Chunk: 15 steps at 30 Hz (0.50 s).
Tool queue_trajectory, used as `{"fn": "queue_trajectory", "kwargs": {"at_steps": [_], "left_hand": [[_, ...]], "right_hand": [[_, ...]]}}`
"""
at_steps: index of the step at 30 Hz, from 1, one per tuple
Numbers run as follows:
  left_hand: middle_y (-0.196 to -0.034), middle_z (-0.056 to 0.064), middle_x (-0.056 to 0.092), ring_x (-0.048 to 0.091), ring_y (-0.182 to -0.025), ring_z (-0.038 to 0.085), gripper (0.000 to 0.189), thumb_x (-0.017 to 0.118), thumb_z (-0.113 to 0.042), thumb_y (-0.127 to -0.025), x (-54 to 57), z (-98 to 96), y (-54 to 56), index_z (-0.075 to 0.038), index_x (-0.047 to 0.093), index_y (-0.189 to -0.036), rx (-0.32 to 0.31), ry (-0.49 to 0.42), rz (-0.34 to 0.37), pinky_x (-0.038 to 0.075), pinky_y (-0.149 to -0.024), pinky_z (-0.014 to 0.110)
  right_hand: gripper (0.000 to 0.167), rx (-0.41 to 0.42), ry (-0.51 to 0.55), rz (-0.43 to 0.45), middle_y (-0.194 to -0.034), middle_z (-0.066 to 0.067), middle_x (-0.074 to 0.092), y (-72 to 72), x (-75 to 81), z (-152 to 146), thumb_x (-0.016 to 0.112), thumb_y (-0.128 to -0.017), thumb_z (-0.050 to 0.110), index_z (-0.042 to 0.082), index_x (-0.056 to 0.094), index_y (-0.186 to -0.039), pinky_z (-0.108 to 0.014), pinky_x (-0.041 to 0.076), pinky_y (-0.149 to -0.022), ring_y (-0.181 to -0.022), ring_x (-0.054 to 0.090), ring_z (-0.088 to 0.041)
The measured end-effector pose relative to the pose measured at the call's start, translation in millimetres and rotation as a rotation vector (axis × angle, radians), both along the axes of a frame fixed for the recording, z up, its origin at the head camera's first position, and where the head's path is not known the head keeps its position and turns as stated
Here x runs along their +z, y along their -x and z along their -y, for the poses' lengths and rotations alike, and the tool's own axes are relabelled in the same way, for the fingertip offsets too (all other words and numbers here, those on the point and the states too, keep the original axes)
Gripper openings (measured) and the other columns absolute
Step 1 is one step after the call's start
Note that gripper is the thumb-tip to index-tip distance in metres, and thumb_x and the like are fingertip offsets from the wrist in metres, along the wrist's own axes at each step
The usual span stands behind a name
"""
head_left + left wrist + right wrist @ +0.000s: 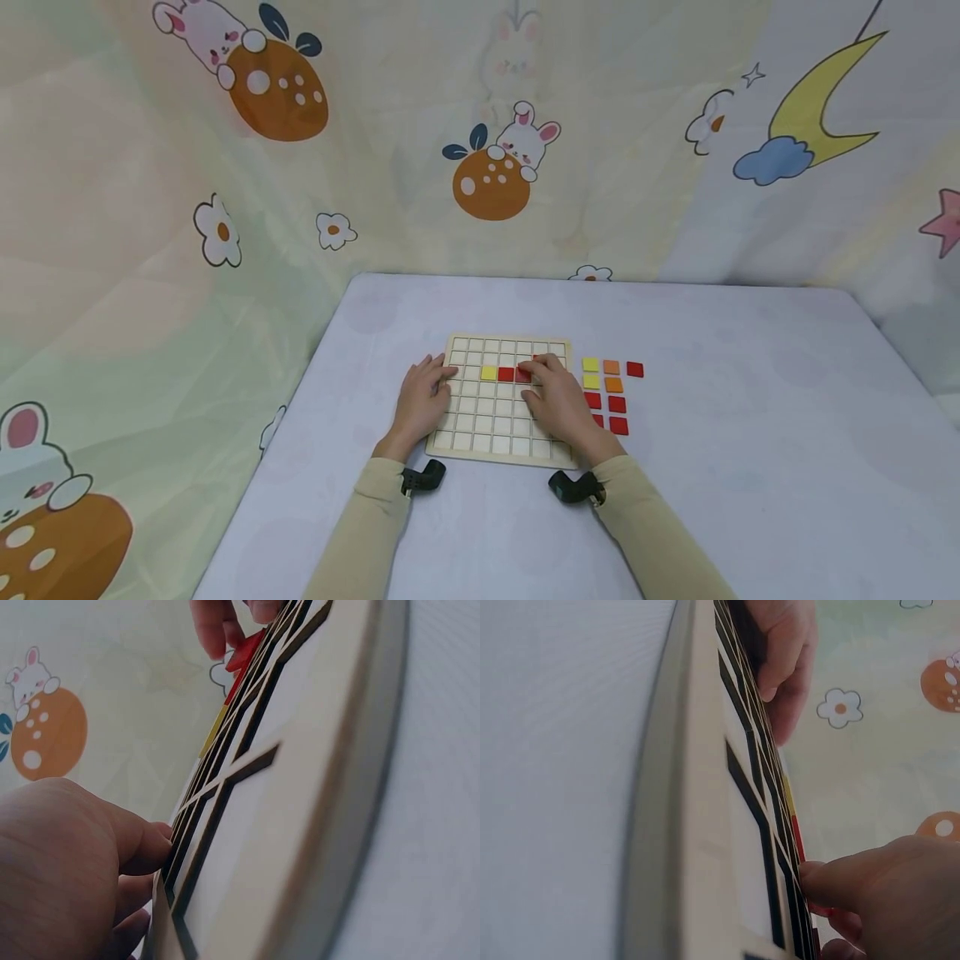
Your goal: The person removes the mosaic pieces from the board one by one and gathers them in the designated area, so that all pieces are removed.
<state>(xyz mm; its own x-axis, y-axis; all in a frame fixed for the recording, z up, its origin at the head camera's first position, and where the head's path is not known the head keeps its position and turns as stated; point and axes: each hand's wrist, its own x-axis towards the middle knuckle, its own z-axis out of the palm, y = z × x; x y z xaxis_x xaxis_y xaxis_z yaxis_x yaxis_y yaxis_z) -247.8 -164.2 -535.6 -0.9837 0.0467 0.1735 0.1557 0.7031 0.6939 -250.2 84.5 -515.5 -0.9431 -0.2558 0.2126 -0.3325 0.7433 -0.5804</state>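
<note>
A square wooden grid board (495,458) lies on the table, seen edge-on in both wrist views. My left hand (422,400) rests at its left edge, index finger reaching onto the grid and thumb touching the edge. Over the right part of the board, my right hand (562,402) pinches a red square tile (244,654), which looks tilted in the left wrist view. Left of those fingertips, a yellow tile (489,373) and another red tile (506,374) sit side by side in grid cells. A bit of red shows just beyond the right fingers, mostly hidden.
Right of the board, loose tiles lie in rough columns: yellow tiles (591,381), orange tiles (613,385) and several red tiles (617,404). The right hand partly covers some red ones. A white cloth covers the table (750,433); a printed curtain (405,242) hangs behind it.
</note>
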Motion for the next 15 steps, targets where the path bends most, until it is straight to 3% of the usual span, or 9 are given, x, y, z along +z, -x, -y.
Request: {"fn": "queue_trajectory", "kwargs": {"at_steps": [8,15], "left_hand": [[-0.15,0.008,0.045,0.026,-0.146,0.025,0.033,0.052,-0.008,-0.095,0.3,-0.6,-0.3,-0.009,0.067,-0.125,0.003,0.005,0.008,0.009,-0.124,0.039],[-0.15,0.007,0.045,0.026,-0.146,0.025,0.033,0.052,-0.008,-0.095,-0.2,-0.8,0.4,-0.01,0.067,-0.124,0.01,-0.006,0.008,0.009,-0.124,0.038]], "right_hand": [[0.044,-0.011,-0.023,-0.036,-0.118,-0.008,0.054,1.2,-4.5,2.8,0.071,-0.089,0.015,0.007,0.062,-0.131,-0.03,0.054,-0.077,-0.089,0.054,-0.02],[0.04,-0.032,-0.026,-0.028,-0.119,-0.008,0.054,2.4,-6.3,3.7,0.07,-0.089,0.018,0.01,0.064,-0.128,-0.033,0.049,-0.076,-0.089,0.051,-0.022]]}}
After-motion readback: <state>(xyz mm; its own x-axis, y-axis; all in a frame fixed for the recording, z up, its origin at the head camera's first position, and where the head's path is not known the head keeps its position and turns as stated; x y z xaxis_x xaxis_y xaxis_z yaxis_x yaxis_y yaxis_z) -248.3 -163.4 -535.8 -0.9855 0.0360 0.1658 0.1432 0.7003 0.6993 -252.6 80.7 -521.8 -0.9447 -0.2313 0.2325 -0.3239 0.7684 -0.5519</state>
